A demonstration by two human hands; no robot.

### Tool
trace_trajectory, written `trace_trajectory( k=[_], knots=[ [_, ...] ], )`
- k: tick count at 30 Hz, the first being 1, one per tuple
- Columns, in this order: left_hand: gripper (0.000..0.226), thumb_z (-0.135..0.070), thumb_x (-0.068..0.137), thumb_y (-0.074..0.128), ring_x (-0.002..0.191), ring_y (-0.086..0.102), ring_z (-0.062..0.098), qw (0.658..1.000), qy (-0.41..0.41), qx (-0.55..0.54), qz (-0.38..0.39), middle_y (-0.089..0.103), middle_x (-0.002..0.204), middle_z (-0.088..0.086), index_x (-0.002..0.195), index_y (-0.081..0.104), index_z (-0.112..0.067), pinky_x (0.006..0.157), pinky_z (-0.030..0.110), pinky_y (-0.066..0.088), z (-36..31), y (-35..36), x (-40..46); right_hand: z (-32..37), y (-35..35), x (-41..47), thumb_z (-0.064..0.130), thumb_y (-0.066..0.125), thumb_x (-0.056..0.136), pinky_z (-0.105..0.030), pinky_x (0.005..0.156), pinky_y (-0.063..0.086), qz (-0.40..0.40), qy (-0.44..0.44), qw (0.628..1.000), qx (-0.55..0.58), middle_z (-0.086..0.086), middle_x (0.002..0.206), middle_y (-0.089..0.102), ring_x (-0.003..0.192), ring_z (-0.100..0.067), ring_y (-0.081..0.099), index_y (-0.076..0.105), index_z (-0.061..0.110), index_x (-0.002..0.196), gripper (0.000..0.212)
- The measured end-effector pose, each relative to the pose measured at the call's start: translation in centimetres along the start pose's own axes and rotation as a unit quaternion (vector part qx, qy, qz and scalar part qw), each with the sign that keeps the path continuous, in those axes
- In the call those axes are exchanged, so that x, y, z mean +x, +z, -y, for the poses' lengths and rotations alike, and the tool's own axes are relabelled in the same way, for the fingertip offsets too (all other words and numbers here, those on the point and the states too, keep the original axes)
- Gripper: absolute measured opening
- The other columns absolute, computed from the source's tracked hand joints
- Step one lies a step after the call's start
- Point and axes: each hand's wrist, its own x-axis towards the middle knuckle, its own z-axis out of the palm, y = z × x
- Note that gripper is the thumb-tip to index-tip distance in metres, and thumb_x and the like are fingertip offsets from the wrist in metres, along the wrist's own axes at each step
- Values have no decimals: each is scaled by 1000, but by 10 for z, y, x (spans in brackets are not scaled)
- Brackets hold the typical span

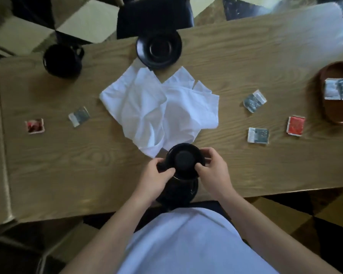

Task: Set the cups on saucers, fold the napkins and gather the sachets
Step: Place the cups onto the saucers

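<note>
Step in hand, as judged: first cup (183,162) going onto saucer (177,191).

Cup black, just near side of napkins (158,109), apparently bottom up, above saucer at table's (246,56) near edge.

Left hand (156,176) curled round handle side; right hand (210,171) pinching opposite wall. Both forearms reach in from near edge, elbows out.

Next, likely: turn cup upright, centre on saucer, lower gently.

Second cup (62,60) far left of napkins; second saucer (158,49) just beyond them. Sachets (254,100) scattered both sides; bowl (329,107) far right holds some.
</note>
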Motion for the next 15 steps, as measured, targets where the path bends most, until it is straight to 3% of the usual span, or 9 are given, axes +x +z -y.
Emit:
trace_trajectory(
  k=[4, 10, 15],
  knots=[
    [32, -38, 77, 75, 93, 71, 10, 1000, -21, -13, -2, 76, 98, -8, 106, 69, -25, 89, 39, 57, 35, -24, -17, -6, 33, -16, 0, 60, 80, -4, 64, 45, 35, 13, 999, -32, 19, 94, 70, 86, 16, 61, 61, 36, 95, 39],
    [43, -42, 88, 68, 102, 64, 11, 994, -23, 97, 34, 69, 114, -6, 124, 61, -20, 86, 29, 52, 59, -25, -20, -22, 49, -30, -1, 58, 83, -24, 80, 56, 30, 42, 997, -55, 14, 99, 71, 95, 0, 66, 65, 27, 104, 36],
    [52, -46, 91, 62, 115, 58, 23, 982, 15, 183, 38, 64, 122, 2, 130, 56, -13, 98, 43, 49, 54, -20, -15, -25, 49, -30, -1, 58, 82, -22, 78, 51, 9, 47, 996, -76, 14, 98, 70, 94, 1, 64, 65, 26, 104, 35]
  ],
)
